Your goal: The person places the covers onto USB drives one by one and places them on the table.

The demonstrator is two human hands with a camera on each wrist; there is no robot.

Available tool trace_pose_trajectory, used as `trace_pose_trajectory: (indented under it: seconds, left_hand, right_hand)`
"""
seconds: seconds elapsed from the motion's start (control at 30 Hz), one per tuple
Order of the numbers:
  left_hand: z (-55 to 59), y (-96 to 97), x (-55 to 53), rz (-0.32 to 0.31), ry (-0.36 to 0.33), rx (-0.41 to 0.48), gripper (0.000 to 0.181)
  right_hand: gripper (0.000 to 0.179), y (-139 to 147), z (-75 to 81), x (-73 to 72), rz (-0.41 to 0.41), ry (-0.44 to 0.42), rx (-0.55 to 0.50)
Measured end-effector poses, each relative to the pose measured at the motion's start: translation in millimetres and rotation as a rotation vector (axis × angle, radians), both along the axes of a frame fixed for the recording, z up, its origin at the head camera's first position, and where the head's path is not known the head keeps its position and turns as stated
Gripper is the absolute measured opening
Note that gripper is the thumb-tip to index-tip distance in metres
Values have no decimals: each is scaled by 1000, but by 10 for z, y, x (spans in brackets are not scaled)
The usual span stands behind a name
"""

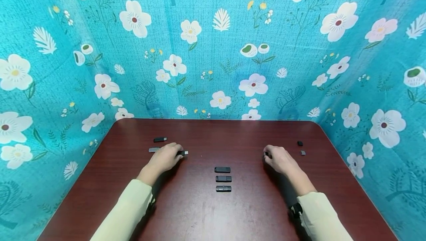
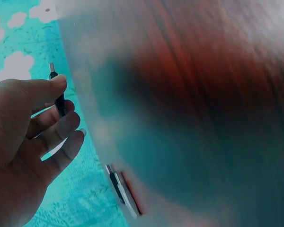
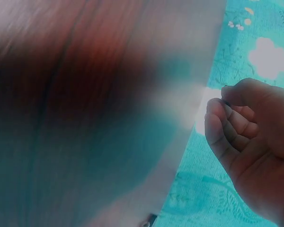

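My left hand (image 1: 165, 158) pinches a black USB stick (image 2: 60, 106) between thumb and fingers, its bare metal plug sticking out to the right in the head view. Just behind that hand lie a black USB stick (image 1: 159, 139) and a grey one (image 1: 154, 149), both with plugs bare in the left wrist view. Across the table, my right hand (image 1: 280, 158) holds a small dark piece (image 1: 265, 154) at its fingertips, mostly hidden by them. Beyond it rest a black cap (image 1: 300, 143) and a grey cap (image 1: 303, 153).
Between the hands, three dark USB sticks lie in a column: a far one (image 1: 222, 169), a middle one (image 1: 223, 179) and a near one (image 1: 223, 188). The brown table (image 1: 213, 133) has rounded far corners, with a blue flowered curtain (image 1: 213, 48) around it.
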State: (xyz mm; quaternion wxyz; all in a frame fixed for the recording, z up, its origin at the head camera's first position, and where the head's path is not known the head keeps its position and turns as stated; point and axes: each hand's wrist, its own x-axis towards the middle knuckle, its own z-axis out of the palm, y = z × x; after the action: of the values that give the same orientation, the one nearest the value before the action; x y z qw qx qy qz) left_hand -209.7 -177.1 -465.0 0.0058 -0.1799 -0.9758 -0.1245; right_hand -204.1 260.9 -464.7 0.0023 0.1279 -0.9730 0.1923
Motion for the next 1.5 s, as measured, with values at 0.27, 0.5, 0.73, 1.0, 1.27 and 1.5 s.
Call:
trace_pose_trajectory:
  seconds: [0.27, 0.5, 0.73, 1.0, 1.27, 1.5]
  left_hand:
    - [-18, 187, -16, -36, 26, -6, 17]
    - [-9, 340, -39, -51, 33, -6, 18]
    - [-11, 471, -67, -66, 52, -6, 19]
    - [-32, 597, -70, -85, 57, -1, 18]
    - [-29, 714, -71, -101, 52, 8, 17]
    - [-43, 804, -63, -136, 65, 16, 18]
  right_hand:
    - [14, -192, -5, -33, 14, 9, -23]
    - [14, -333, 17, -52, 29, -25, -25]
    - [17, -428, 14, -61, 30, -7, -8]
    - [20, -600, 17, -74, 21, -26, -13]
    - [21, -766, 29, -69, 40, -15, -24]
    - [21, -880, 33, -46, 62, -22, -42]
